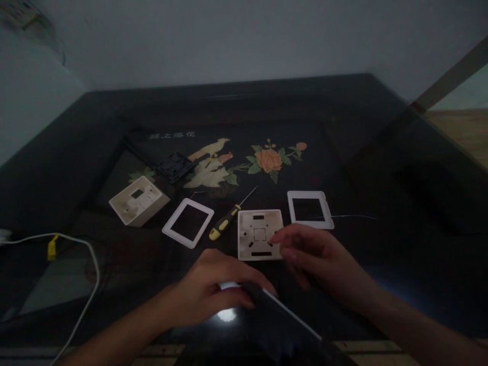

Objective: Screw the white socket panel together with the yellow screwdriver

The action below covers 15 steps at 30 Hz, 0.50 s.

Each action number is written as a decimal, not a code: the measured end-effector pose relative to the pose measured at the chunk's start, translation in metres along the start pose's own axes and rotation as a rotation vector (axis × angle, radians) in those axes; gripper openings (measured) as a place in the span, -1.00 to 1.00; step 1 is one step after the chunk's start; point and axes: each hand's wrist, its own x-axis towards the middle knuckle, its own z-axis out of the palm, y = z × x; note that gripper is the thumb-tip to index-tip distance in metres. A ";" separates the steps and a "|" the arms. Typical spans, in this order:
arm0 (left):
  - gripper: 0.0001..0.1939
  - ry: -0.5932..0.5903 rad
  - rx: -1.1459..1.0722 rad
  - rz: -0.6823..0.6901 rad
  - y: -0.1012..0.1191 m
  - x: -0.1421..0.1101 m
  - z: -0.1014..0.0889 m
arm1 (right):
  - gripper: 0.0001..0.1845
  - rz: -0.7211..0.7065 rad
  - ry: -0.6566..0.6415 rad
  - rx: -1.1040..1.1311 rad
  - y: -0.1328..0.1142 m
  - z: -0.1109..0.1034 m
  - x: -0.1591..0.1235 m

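Observation:
My left hand (224, 284) is closed on a dark flat thing with a pale straight edge (292, 312); it is tilted and dim, and I cannot make out its kind. My right hand (314, 251) has its fingers apart and slightly bent, the fingertips over the right side of a white square wall-switch back box (260, 226). Whether they touch the box I cannot tell. The box lies with its hollow side up. Left of it rests a screwdriver (224, 222) with a yellow and black handle, its shaft pointing away to the right.
White square frames lie to the left (170, 229) and the right (328, 213) of the box. A second back box (139, 203) and a black square plate (174, 166) are farther left. A white cable (95, 259) with a yellow tag (52, 247) curves along the dark table (244, 101).

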 end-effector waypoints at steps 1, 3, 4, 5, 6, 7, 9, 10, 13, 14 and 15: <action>-0.74 -0.048 -0.001 0.017 0.001 0.000 0.001 | -0.83 -0.007 -0.050 -0.102 -0.001 0.002 -0.002; -0.72 -0.116 0.000 0.057 0.001 0.000 0.003 | -0.80 -0.088 -0.134 -0.314 -0.002 0.007 -0.007; -0.71 -0.139 0.014 0.077 0.002 0.000 0.004 | -0.78 -0.157 -0.159 -0.412 -0.001 0.008 -0.008; -0.71 -0.157 0.040 0.091 0.001 0.001 0.005 | -0.76 -0.233 -0.178 -0.496 0.000 0.009 -0.010; -0.70 -0.165 0.070 0.109 0.001 0.001 0.006 | -0.76 -0.305 -0.188 -0.561 0.002 0.010 -0.010; -0.69 -0.167 0.098 0.138 0.000 0.002 0.007 | -0.77 -0.365 -0.190 -0.606 0.004 0.010 -0.010; -0.66 -0.157 0.126 0.221 -0.002 0.003 0.010 | -0.80 -0.443 -0.184 -0.636 0.009 0.008 -0.009; -0.65 -0.151 0.126 0.265 -0.003 0.003 0.011 | -0.80 -0.471 -0.184 -0.635 0.011 0.007 -0.009; -0.67 -0.136 0.111 0.300 -0.003 0.004 0.013 | -0.81 -0.515 -0.206 -0.632 0.012 0.004 -0.008; -0.68 -0.129 0.101 0.290 -0.002 0.004 0.013 | -0.80 -0.521 -0.215 -0.634 0.012 0.003 -0.009; -0.68 -0.121 0.087 0.278 -0.001 0.004 0.013 | -0.80 -0.524 -0.223 -0.641 0.010 0.002 -0.009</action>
